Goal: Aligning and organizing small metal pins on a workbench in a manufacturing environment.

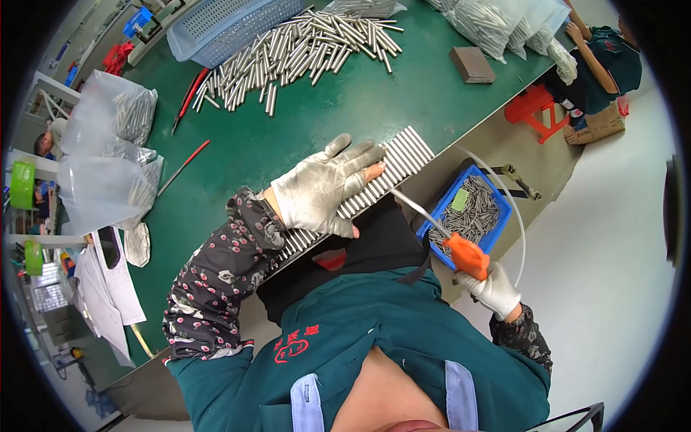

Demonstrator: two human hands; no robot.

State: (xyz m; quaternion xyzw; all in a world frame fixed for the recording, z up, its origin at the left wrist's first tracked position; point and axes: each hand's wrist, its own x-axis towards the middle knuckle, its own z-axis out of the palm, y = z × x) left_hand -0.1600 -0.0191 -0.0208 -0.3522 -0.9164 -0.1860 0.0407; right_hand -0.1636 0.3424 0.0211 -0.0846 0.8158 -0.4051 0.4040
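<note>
My left hand, in a worn pale glove with some bare fingertips, lies flat with fingers stretched over a row of metal pins. The pins lie side by side along the table's near edge; my hand and sleeve hide part of the row. My right hand, also gloved, is closed round the grip of an orange air blow gun. The gun's long thin metal nozzle points up-left, its tip close to the near side of the row. A pale hose curves beside the gun.
Loose metal pins lie heaped on the green table before a blue basket. Red-handled pliers, a thin red-handled tool, a brown block and bagged pins surround them. A blue bin holds pins below right. A co-worker sits far right.
</note>
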